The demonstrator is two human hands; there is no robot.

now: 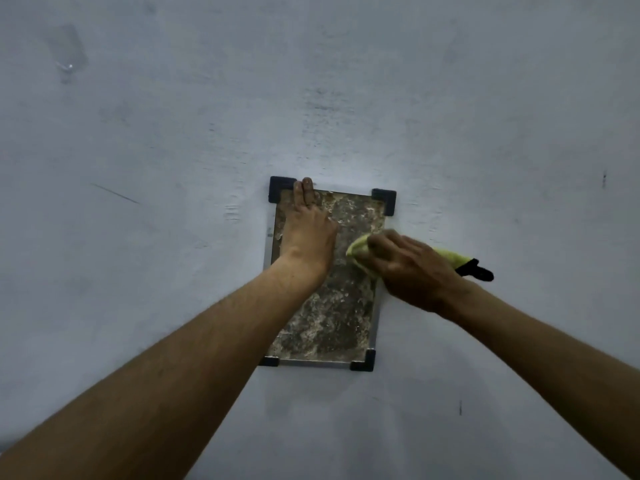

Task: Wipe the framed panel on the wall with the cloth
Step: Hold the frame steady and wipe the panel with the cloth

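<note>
Mid-wipe, seemingly: the right hand (412,268) grips the bunched yellow-green cloth (360,249) against the framed panel (332,317), at its right edge, upper half. Left hand (306,233) lies flat, fingers straight, bracing the panel's upper left on the wall (138,237). Lower half looks mottled; next strokes likely need firm downward pressure.
</note>
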